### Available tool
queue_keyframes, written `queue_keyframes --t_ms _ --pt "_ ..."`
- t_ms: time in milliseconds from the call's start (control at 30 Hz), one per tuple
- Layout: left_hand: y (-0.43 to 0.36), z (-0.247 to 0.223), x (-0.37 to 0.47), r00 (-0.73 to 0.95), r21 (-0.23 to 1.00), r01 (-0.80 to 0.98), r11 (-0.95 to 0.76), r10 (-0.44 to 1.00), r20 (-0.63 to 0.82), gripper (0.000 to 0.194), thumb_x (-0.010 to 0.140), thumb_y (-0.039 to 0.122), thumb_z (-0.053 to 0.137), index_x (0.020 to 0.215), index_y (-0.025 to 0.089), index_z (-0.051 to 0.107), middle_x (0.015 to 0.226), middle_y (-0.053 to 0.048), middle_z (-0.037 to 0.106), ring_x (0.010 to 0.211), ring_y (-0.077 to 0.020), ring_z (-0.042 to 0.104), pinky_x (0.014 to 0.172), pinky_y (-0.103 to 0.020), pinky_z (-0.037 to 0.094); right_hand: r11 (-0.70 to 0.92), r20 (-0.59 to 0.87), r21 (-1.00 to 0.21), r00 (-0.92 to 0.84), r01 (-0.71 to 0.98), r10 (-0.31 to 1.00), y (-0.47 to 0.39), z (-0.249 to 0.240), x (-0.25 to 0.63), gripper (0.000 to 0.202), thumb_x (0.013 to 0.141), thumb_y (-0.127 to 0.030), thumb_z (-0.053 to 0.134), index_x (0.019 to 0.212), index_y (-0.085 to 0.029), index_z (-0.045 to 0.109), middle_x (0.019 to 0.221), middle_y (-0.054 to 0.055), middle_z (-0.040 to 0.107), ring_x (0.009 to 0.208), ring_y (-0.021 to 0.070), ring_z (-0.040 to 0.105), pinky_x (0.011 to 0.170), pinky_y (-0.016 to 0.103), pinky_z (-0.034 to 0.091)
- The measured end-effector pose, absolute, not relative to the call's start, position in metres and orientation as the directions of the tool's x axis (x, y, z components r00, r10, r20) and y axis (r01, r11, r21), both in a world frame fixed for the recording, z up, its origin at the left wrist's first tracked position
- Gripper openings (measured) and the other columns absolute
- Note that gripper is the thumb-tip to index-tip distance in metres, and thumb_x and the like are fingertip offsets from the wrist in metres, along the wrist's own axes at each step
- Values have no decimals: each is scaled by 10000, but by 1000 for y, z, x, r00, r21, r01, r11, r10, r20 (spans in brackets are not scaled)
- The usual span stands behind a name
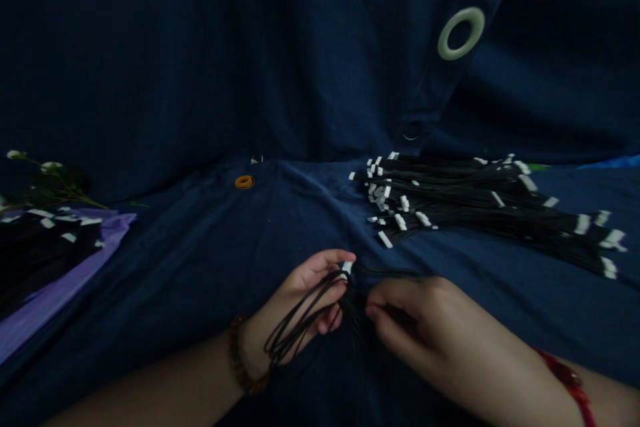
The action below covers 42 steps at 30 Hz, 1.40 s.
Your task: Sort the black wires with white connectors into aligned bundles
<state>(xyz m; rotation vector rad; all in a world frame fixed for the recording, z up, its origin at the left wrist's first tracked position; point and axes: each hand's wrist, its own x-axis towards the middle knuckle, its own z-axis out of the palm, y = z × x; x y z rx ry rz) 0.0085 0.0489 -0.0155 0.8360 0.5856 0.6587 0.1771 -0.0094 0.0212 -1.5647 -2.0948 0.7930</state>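
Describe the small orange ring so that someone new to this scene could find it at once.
Start at the big cord pile on the blue cloth, then look left. The orange ring lies flat near the fold, far smaller than the pale ring hanging upper right.

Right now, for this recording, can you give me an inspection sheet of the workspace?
Surface: dark blue cloth, wrinkled, also hanging behind as a backdrop.
Job's things: small bundle of black cords with a white tag end, looped across the left hand; right hand pinches the strands beside it.
Clutter: large pile of black cords with white tags at right; second pile on purple sheet at left; small orange ring; flower stems.
Fingers: left curled around the cords; right pinched on them.
Cables: nothing seen.
Surroundings: pale ring eyelet in the backdrop; dim light.
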Motion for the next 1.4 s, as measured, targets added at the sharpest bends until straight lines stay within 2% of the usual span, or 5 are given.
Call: queue_keyframes --t_ms 300,633,867,1067,1400 --pt "51 -19 3 629 815 -239 527 724 -284 302 758 205 633 1052 227 570 719 39 485 498 7 498 437 -73 360 -106 -71 -978 -186 -181 980 0 70 237 250 796 -269 416 834 -230 659 730 29 583 594 91 564 446 154 394" --pt "51 -21 1 622 807 -246 536 726 -293 321 746 193 644 1058 228 574 702 37 469 504 2 498 425 -73 334 296 273 -953 231 -70 934 7 69 245 243 901 -451 367 1011 -438 584 1026 -41 557 864 82 536 727 206 458" --pt "50 -17 3 635 783 -289 551 722 -274 317 714 175 673 1017 229 600 702 47 459 486 23 468 442 -55 366 74 64 -994 -113 85 992 -2 62 220 149 729 -375 645 712 -228 624 581 -22 540 478 59 469 431 153 380" --pt "49 -16 -3 728 757 -283 589 646 -230 330 740 132 633 1040 260 583 750 40 470 507 18 487 464 -55 402 325 177 -680 -283 657 943 -14 45 195 139 834 -239 500 786 -229 630 738 -32 617 641 80 570 582 192 424" --pt "51 -23 -5 756 747 -305 590 627 -187 333 733 134 638 1027 280 583 822 25 478 544 17 476 500 -59 406 423 247 -529 -343 735 906 -18 40 191 126 823 -155 465 803 -203 579 732 -24 578 616 70 546 556 203 386"
